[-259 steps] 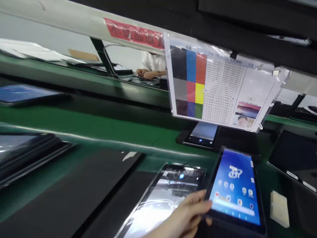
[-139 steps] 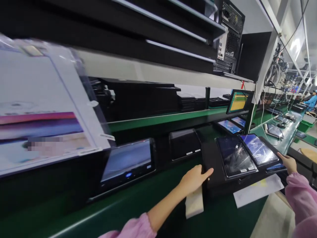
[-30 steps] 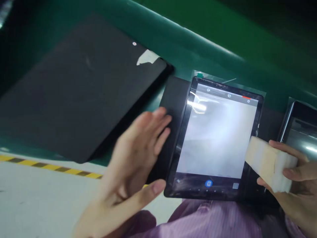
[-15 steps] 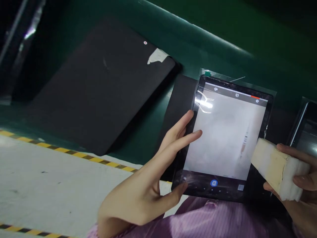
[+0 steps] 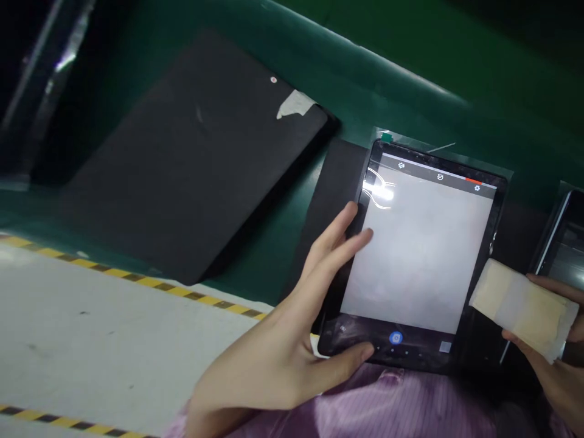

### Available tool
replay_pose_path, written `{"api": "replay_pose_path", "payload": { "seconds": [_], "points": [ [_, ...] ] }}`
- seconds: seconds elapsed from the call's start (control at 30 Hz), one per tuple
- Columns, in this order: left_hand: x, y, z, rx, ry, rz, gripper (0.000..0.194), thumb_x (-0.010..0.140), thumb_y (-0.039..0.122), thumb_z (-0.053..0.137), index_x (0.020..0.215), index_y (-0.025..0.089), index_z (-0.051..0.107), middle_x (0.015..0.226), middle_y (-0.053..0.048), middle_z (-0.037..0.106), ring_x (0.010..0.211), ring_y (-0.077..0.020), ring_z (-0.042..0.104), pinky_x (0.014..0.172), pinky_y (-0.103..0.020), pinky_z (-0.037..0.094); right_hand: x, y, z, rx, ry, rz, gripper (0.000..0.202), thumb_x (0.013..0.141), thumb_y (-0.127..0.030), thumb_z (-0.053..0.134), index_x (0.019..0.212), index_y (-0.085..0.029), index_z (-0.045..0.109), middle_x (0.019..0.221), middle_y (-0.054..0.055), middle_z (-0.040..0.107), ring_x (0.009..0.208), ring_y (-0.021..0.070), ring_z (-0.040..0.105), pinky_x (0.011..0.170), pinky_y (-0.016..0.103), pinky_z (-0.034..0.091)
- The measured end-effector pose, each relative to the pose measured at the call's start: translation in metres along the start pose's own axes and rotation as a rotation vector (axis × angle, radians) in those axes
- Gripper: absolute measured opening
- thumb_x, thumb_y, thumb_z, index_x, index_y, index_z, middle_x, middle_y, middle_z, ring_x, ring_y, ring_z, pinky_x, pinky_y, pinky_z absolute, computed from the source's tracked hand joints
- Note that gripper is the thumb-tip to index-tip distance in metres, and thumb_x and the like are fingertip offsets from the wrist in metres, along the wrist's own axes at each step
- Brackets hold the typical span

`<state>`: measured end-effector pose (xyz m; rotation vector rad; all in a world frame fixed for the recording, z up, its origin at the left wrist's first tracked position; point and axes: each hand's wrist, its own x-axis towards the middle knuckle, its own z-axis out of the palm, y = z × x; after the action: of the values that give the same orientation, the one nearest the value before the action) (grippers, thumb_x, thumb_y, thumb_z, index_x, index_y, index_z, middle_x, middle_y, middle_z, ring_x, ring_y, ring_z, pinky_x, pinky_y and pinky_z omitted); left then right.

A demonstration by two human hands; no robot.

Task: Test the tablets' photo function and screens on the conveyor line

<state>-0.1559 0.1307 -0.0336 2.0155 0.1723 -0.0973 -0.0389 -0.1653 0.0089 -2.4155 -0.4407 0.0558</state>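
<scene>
No wording can be read. The tablet (image 5: 415, 261) shows signs only: a gear (image 5: 477, 188) at its upper right, a struck-through sign (image 5: 440, 177) left of it, and a camera sign (image 5: 396, 338) on the blue button (image 5: 393, 341) below. The round sticker (image 5: 274, 79) on the black board (image 5: 196, 170) is too small to read.

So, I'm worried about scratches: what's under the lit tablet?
A black pad shows left of the lit tablet and seems to run beneath it. The tablet covers whatever lies directly under, so I can't tell more.
</scene>
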Motion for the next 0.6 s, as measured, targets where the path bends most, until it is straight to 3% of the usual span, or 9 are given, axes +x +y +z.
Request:
{"api": "replay_pose_path", "payload": {
  "seconds": [0.13,0.23,0.4,0.6],
  "points": [
    [-0.001,0.005,0.005,-0.043,0.001,-0.028,0.123,0.084,0.029,0.080,0.167,0.042,-0.010,0.178,-0.002,-0.015,0.163,-0.0407,-0.007,0.130,-0.068,0.019,0.001,-0.004,-0.001,-0.111,-0.028,0.037,0.040,0.091,-0.056,0.078,0.077,-0.029,0.052,0.123,0.001,0.073,0.109,0.0294,0.072,0.054,0.035,0.057],
    [0.001,0.010,0.011,-0.050,-0.007,-0.050,0.125,0.084,0.032,0.082,0.166,0.043,-0.011,0.177,-0.002,-0.017,0.162,-0.0453,-0.011,0.126,-0.072,0.027,0.005,-0.006,-0.002,-0.170,-0.048,0.025,0.041,0.092,-0.060,0.075,0.077,-0.029,0.053,0.121,0.001,0.074,0.106,0.0282,0.074,0.053,0.034,0.059],
    [0.005,0.014,0.019,0.021,0.032,-0.084,0.125,0.084,0.031,0.083,0.166,0.046,-0.010,0.178,0.000,-0.014,0.161,-0.0455,-0.012,0.121,-0.068,0.042,0.007,0.000,-0.001,-0.137,-0.003,-0.050,0.037,0.085,-0.053,0.084,0.078,-0.029,0.057,0.119,0.000,0.076,0.105,0.0275,0.075,0.045,0.031,0.061],
    [0.001,0.000,0.011,-0.029,-0.005,0.018,0.144,0.070,0.027,0.094,0.167,0.042,-0.011,0.178,-0.002,-0.014,0.162,-0.0466,-0.007,0.128,-0.068,0.030,0.008,0.011,-0.002,-0.058,-0.028,-0.157,0.035,0.082,-0.044,0.087,0.078,-0.029,0.057,0.116,0.004,0.076,0.101,0.0305,0.075,0.041,0.033,0.059]
  ]
}}
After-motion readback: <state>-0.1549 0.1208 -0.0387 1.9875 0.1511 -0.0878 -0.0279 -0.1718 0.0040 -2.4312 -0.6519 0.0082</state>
